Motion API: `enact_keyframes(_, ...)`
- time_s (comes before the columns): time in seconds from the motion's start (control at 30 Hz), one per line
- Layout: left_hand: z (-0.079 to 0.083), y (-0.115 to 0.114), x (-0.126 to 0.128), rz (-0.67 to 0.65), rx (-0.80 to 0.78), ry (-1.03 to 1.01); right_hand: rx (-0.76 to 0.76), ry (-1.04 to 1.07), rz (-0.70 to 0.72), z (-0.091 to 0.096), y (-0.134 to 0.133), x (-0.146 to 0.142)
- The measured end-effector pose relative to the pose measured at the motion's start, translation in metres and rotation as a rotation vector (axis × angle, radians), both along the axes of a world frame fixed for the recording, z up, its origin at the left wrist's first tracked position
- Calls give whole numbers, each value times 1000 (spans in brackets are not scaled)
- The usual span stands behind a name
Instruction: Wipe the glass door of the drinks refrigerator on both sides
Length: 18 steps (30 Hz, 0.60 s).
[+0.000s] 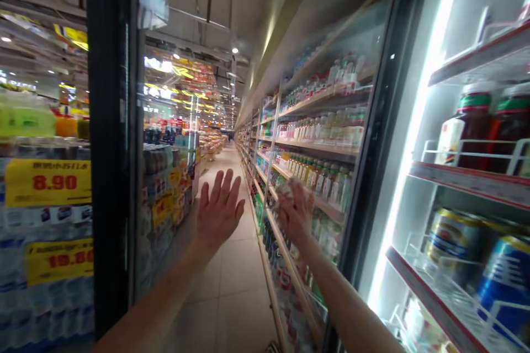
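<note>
A glass door [182,298] with a dark frame stands in front of me, and the aisle shows through it. My left hand [221,207] is raised with its palm forward and fingers spread, apparently flat against the glass. It holds nothing. To its right, my right hand [298,210] is curled over what looks like a crumpled pale cloth [285,192], pressed to the glass. Motion blurs this hand and the cloth, so their edges are unclear.
At right is a lit cooler with wire-railed shelves [467,182], dark-red bottles [472,121] and cans [507,281]. Rows of bottles [318,176] line the aisle beyond the glass. Stacked drinks with yellow price signs [48,182] stand left of the dark door frame [110,149].
</note>
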<state>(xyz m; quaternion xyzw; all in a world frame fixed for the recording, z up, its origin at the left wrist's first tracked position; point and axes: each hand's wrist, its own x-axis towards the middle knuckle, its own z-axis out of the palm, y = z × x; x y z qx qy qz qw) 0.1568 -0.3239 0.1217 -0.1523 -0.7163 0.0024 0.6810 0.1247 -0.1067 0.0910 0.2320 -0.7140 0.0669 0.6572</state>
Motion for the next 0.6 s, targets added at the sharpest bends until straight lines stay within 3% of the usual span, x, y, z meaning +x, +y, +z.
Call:
enact_keyframes(0.1,0,0,-1,-6,10,-6,-407,-35,-118,-2,54,-15)
enact_keyframes(0.17,0,-1,-3,-10,8,-8,-620,-36,-147,1,65,-19)
enact_keyframes(0.2,0,-1,-4,-10,4,-7,-645,-30,-137,2,59,-19)
enact_keyframes(0.27,0,-2,-7,-7,-8,9,-500,-17,-76,5,29,-12)
enact_keyframes(0.37,-1,-3,-10,8,-20,36,-48,-7,34,3,-23,1)
enact_keyframes(0.43,-1,-3,-12,12,-21,34,133,4,62,-1,-34,4)
enact_keyframes(0.5,-1,-3,-12,12,-22,30,124,12,29,-7,-15,1)
enact_keyframes(0.6,-1,-3,-10,5,-23,42,-187,-49,-118,-12,47,-11)
